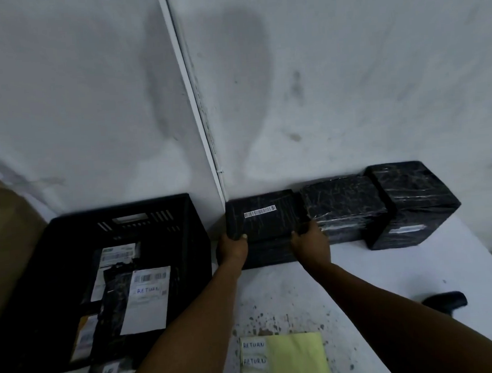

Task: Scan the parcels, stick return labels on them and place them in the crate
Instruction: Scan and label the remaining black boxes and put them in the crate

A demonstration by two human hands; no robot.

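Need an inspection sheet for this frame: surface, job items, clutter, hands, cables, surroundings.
Surface: white table, dark specks near the front.
Job's things: three black wrapped parcels in a row at the wall: barcoded parcel, middle parcel, right parcel. Black crate on the left holds labelled parcels. Return label sheet at the front edge. Dark object at right, maybe the scanner; cannot tell.
Clutter: yellow paper beside the labels.
Hands: left hand and right hand grip the barcoded parcel's near corners.
Cables: nothing seen.
Surroundings: stained white wall; brown cardboard far left.
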